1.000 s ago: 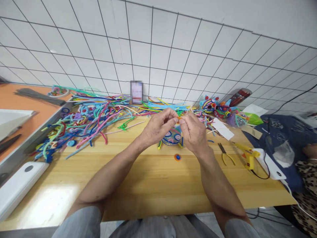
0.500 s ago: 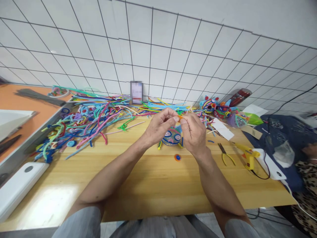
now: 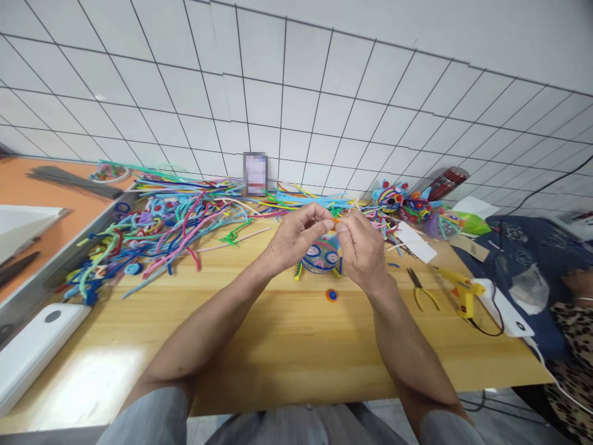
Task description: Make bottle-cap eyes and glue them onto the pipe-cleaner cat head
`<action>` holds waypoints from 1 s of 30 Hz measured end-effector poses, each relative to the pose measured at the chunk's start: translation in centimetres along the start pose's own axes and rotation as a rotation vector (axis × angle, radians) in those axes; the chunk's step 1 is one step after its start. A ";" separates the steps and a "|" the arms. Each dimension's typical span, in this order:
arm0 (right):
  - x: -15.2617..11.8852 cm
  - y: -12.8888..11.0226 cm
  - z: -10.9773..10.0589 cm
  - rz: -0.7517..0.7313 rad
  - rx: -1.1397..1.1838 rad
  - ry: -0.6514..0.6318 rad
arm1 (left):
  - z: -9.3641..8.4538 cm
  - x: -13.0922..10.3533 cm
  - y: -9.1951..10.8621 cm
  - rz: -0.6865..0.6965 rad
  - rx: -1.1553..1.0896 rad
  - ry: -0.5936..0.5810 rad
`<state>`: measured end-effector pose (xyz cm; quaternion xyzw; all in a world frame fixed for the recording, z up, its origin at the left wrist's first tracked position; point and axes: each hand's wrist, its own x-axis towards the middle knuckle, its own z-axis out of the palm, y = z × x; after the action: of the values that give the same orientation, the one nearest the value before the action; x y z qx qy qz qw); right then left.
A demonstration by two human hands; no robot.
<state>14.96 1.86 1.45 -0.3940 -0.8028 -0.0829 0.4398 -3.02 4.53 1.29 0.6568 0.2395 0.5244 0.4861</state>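
Note:
Between my two hands is a small piece of orange pipe cleaner (image 3: 336, 220), pinched at the fingertips and mostly hidden by them. My left hand (image 3: 303, 232) is closed on it from the left, and my right hand (image 3: 360, 244) grips it from the right. Below and behind the hands lies a round pipe-cleaner face (image 3: 319, 256) with two blue-rimmed eyes and yellow strips at its sides; the hands cover its upper part. Closer to me, a small orange and blue coil (image 3: 332, 295) rests flat on the wooden table (image 3: 287, 346).
Loose pipe cleaners (image 3: 185, 216) heap up at the left and along the wall. A phone (image 3: 256, 174) leans there. To the right are pliers (image 3: 422, 289), a yellow glue gun (image 3: 463, 292), finished colourful figures (image 3: 391, 196) and a white power bank (image 3: 504, 309). Another person's hand (image 3: 579, 283) shows at the far right.
Almost nothing differs. Both hands stay in the same place with the orange pipe cleaner, the fingers shifting only slightly.

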 end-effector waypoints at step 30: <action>-0.1 0.0 0.7 0.046 0.009 0.051 | 1.0 -0.1 -0.2 -0.056 -0.083 0.062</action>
<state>14.51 2.11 0.92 -0.4083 -0.7823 -0.0793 0.4636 -2.11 4.13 1.10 0.6125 0.2508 0.5400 0.5200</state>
